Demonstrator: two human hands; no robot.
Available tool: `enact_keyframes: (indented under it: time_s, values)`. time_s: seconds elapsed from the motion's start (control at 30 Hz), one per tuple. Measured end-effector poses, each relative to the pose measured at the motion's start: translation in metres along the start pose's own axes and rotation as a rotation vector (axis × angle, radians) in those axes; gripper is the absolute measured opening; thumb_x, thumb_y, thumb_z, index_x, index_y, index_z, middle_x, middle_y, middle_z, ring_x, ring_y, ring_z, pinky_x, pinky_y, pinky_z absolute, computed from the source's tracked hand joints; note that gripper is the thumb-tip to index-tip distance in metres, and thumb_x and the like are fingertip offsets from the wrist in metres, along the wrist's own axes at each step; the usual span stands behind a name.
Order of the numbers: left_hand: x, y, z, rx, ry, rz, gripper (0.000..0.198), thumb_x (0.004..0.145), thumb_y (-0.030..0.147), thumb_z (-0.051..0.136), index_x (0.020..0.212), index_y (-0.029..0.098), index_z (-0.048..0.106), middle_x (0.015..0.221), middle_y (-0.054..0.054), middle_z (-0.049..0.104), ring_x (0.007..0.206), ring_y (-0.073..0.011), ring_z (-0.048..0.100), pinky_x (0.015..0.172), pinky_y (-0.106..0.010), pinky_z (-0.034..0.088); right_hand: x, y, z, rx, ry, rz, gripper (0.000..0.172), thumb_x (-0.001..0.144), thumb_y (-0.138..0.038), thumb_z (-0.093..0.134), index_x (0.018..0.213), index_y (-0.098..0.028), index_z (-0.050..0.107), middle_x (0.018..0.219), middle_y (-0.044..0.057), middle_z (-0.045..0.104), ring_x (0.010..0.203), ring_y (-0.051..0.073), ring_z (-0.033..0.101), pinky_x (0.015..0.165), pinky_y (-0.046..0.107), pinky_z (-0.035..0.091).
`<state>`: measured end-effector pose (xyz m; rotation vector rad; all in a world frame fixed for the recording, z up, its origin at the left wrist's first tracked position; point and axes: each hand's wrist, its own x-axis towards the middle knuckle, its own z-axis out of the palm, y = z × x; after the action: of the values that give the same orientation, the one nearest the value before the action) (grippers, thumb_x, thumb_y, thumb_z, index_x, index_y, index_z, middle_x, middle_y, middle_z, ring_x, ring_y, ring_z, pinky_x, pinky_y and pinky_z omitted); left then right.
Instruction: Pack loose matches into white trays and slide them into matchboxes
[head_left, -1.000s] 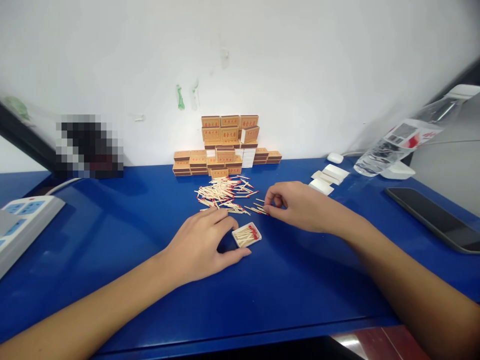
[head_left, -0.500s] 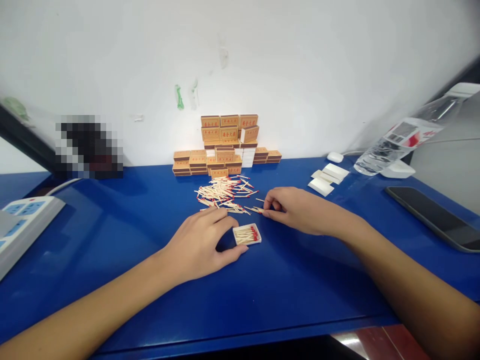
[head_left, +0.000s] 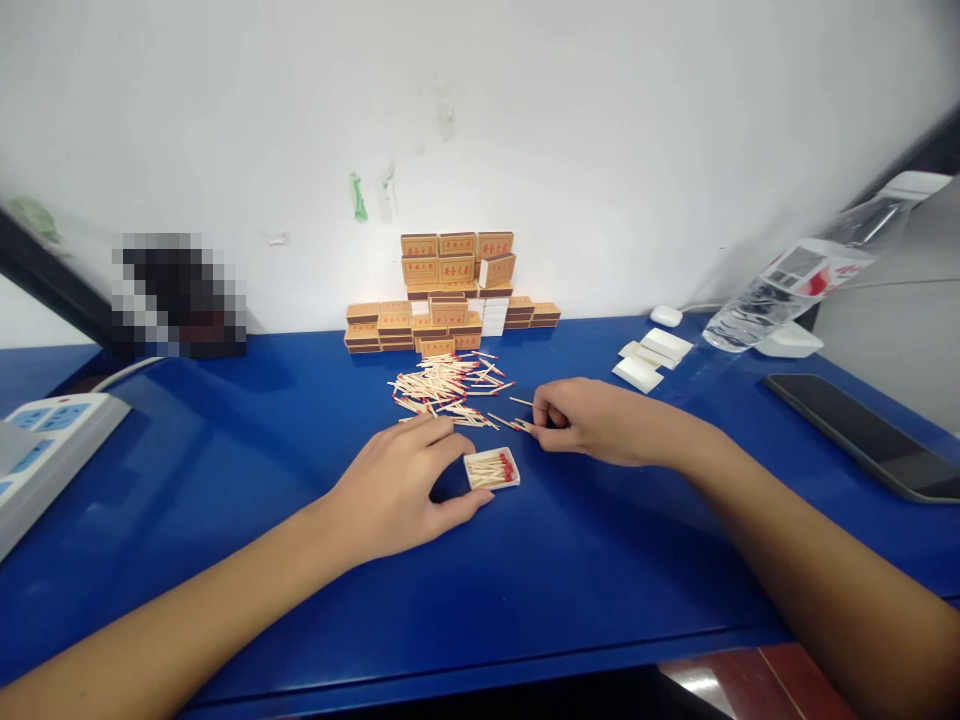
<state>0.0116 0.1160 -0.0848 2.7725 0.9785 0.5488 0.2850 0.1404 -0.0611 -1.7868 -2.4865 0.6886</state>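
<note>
A small white matchbox tray (head_left: 492, 469) with red-tipped matches in it lies on the blue table (head_left: 300, 430). My left hand (head_left: 397, 490) rests beside it, thumb and forefinger bracketing the tray's left side. My right hand (head_left: 592, 420) pinches a few matches (head_left: 525, 426) just right of the tray, fingers closed on them. Behind the tray spreads a loose pile of matches (head_left: 446, 385).
Stacked brown matchboxes (head_left: 450, 295) stand against the white wall. White empty trays (head_left: 649, 358) lie at the right, with a tilted water bottle (head_left: 787, 285) and a dark phone (head_left: 862, 435) further right. A power strip (head_left: 45, 440) sits at the far left.
My right hand has closed on a few matches at the pile's edge and drawn them slightly toward the tray. My left hand and the tray have stayed in place.
</note>
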Motion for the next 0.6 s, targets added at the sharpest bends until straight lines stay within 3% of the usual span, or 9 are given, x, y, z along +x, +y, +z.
enact_keyframes:
  time_s: [0.4, 0.6]
  values:
    - [-0.0007, -0.0005, 0.0014, -0.002, -0.008, 0.007, 0.032, 0.096, 0.046, 0.068, 0.112, 0.018, 0.072, 0.102, -0.007, 0.070, 0.094, -0.0250, 0.068, 0.082, -0.041, 0.056, -0.0015, 0.0042, -0.0082, 0.034, 0.098, -0.008, 0.013, 0.089, -0.031, 0.061, 0.079, -0.022, 0.067, 0.076, 0.001, 0.069, 0.066, 0.015, 0.057, 0.060, 0.029, 0.038]
    - [-0.0003, 0.0003, 0.0008, 0.007, -0.013, 0.004, 0.032, 0.096, 0.046, 0.069, 0.112, 0.018, 0.072, 0.099, -0.006, 0.070, 0.091, -0.0247, 0.068, 0.079, -0.040, 0.056, -0.0008, -0.0026, -0.0001, -0.020, 0.108, 0.011, 0.012, 0.088, -0.031, 0.064, 0.082, -0.022, 0.068, 0.079, 0.002, 0.070, 0.065, 0.016, 0.057, 0.058, 0.029, 0.036]
